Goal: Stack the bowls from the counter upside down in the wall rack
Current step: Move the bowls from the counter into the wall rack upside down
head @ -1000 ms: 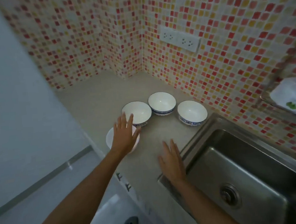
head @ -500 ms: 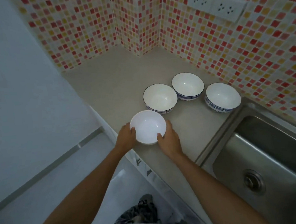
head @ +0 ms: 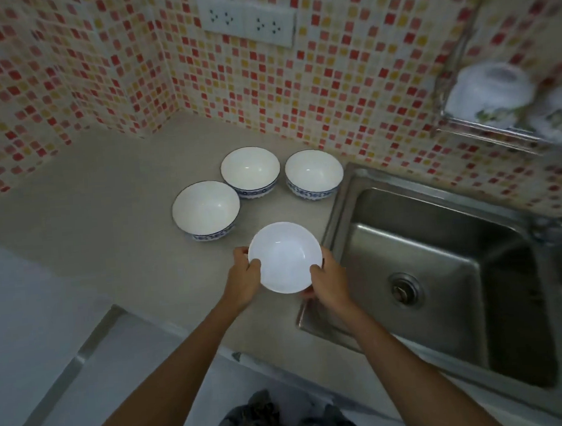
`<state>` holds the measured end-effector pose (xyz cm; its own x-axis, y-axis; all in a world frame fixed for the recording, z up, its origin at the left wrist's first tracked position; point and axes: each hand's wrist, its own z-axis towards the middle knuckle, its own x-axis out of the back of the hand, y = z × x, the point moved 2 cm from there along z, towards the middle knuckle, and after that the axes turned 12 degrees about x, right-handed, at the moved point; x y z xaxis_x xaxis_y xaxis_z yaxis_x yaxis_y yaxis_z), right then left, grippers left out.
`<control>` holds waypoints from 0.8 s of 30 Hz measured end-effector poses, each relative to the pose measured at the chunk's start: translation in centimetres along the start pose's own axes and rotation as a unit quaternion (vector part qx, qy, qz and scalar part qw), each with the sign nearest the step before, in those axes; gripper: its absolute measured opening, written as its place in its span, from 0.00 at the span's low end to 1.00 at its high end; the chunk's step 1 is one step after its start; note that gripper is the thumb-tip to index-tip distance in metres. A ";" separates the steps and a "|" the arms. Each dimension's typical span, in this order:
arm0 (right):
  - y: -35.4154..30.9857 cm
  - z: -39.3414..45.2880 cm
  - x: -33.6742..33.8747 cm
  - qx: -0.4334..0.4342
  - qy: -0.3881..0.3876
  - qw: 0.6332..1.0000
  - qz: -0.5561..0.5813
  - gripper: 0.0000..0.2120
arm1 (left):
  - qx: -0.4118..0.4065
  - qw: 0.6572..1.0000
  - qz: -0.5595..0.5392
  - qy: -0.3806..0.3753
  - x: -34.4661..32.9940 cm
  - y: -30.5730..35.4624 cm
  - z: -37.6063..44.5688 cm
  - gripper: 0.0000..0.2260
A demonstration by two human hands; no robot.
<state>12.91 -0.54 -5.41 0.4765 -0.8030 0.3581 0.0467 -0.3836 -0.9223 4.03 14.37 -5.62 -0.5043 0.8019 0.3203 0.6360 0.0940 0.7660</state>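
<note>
Two hands hold the plain white bowl [head: 284, 257] in the middle of the frame: your left hand [head: 244, 280] and right hand [head: 330, 281] pinch its sides. Three blue-rimmed bowls [head: 206, 209] sit on the worktop [head: 106, 205] behind. The wall rack [head: 500, 131] is upper right.

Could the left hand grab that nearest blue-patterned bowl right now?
Probably not yet. The left hand and right hand are both gripping the plain white bowl. The blue-patterned bowl sits open side up just beyond, with bare counter around it, so nothing else blocks it.
</note>
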 end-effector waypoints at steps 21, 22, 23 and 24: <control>-5.5 -1.3 35.4 0.231 0.341 0.907 -0.088 0.16 | -0.163 0.942 -0.195 -0.219 -21.8 24.5 -9.3 0.20; -5.7 -1.0 36.9 0.242 0.353 0.896 -0.118 0.16 | -0.171 0.945 -0.190 -0.203 -22.1 25.8 -9.4 0.28; -6.0 -0.5 38.3 0.241 0.361 0.888 -0.152 0.16 | -0.187 0.947 -0.183 -0.187 -22.5 27.1 -9.8 0.29; -6.1 0.1 39.7 0.230 0.363 0.884 -0.186 0.17 | -0.214 0.943 -0.186 -0.175 -22.9 28.4 -10.3 0.22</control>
<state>31.62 -30.02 14.38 -0.3269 -0.8059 0.4937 0.5127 -0.5900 -0.6237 27.59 -7.40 14.56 -0.3744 0.9132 -0.1610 0.1216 0.2205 0.9678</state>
